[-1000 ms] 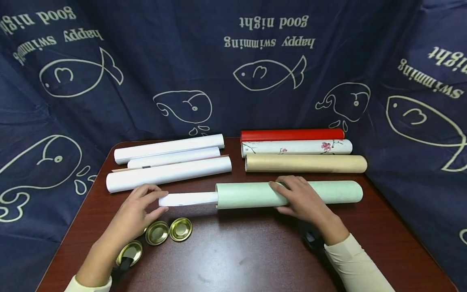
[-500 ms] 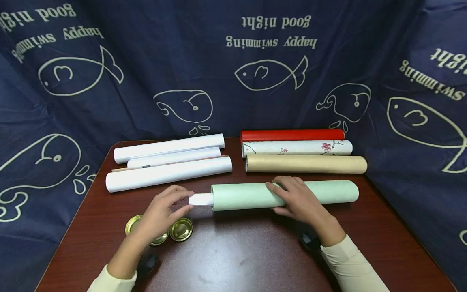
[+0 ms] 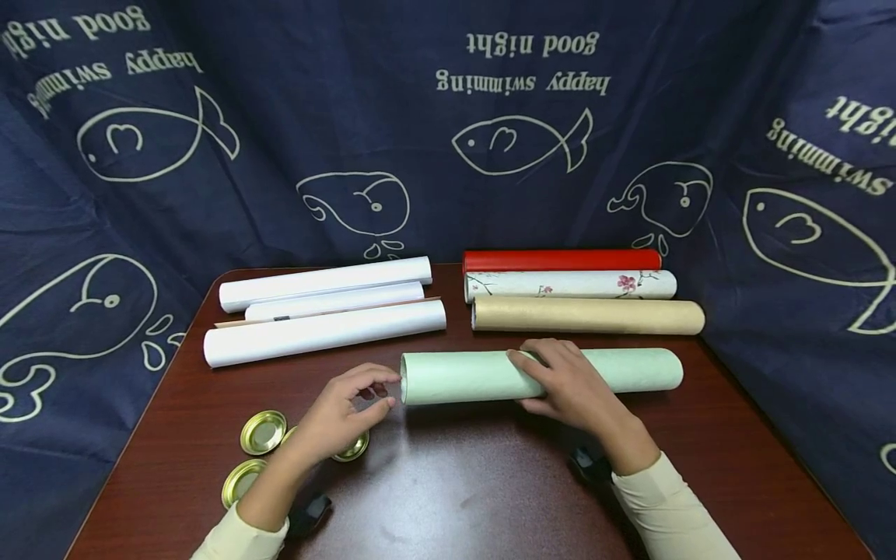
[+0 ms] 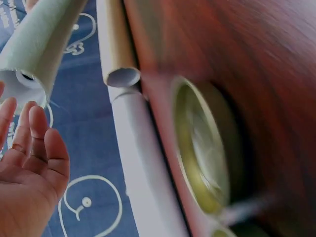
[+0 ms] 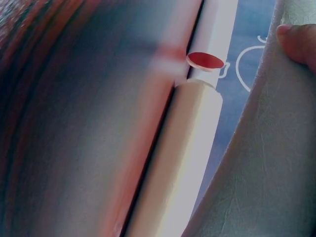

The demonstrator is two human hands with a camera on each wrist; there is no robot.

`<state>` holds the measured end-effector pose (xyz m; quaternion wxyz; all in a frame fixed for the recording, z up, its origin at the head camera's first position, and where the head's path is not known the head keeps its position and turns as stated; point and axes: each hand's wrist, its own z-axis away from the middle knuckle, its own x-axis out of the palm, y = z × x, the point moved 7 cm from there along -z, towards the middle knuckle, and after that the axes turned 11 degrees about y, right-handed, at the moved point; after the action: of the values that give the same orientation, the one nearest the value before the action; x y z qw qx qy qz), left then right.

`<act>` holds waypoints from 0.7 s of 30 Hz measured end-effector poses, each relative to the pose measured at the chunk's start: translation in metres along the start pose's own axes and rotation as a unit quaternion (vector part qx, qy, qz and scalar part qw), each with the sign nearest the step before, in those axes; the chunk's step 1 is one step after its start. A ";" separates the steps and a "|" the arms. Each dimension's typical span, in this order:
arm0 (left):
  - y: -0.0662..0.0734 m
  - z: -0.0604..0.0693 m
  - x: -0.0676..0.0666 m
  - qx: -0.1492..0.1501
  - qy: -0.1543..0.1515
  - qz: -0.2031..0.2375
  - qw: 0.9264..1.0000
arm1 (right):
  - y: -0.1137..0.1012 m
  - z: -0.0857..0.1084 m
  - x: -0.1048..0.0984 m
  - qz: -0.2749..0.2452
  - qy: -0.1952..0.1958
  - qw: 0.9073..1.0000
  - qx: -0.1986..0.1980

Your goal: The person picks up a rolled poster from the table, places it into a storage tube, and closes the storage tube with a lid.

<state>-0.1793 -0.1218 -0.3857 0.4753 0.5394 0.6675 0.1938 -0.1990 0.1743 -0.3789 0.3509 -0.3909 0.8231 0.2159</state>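
Note:
A pale green cardboard tube (image 3: 455,379) lies across the middle of the table, its open end toward the left. My right hand (image 3: 563,381) grips it from above near its middle, thumb on the near side. At the open end is my left hand (image 3: 343,416), its fingers relaxed and gently bent, holding nothing. Its fingertips are at the rim; whether they touch it I cannot tell. Inside the tube's mouth, the left wrist view shows the end of a white paper roll (image 4: 23,79), mostly hidden by the tube wall.
Several gold-coloured round metal lids (image 3: 263,432) lie by my left forearm. White paper rolls (image 3: 325,334) rest at the back left. A gold tube (image 3: 588,315), a floral tube (image 3: 570,285) and a red tube (image 3: 560,260) lie at the back right, before a dark blue curtain (image 3: 350,93).
My left hand has moved right, pushing the white paper roll into the green tube until it no longer shows in the head view. The tube has shifted slightly left under my right hand.

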 end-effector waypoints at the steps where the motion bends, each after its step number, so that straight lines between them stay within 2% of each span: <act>1: -0.002 0.002 -0.002 -0.003 0.001 -0.010 1.000 | 0.000 0.001 0.000 -0.001 0.001 1.000 0.001; 4: -0.011 0.011 -0.010 -0.008 -0.005 -0.050 0.999 | 0.000 0.002 -0.001 -0.004 0.001 1.000 0.003; 7: -0.019 0.022 -0.015 -0.005 -0.031 -0.109 0.994 | 0.001 0.004 -0.001 -0.006 -0.001 1.000 0.005; 9: -0.024 0.028 -0.016 0.001 -0.057 -0.154 0.986 | 0.002 0.005 0.000 -0.007 -0.001 1.000 0.006; 12: -0.031 0.036 -0.014 0.008 -0.102 -0.213 0.972 | 0.003 0.006 0.000 -0.009 -0.001 1.000 0.010; 15: -0.035 0.040 -0.012 0.010 -0.133 -0.249 0.959 | 0.003 0.006 0.001 -0.014 0.000 1.000 0.013; 21: -0.040 0.044 -0.009 0.004 -0.156 -0.280 0.947 | 0.002 0.006 0.002 -0.014 -0.004 1.000 0.014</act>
<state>-0.1643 -0.1547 -0.4337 0.6065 0.3560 0.7100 -0.0358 -0.1987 0.1782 -0.3844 0.3623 -0.3965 0.8192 0.2009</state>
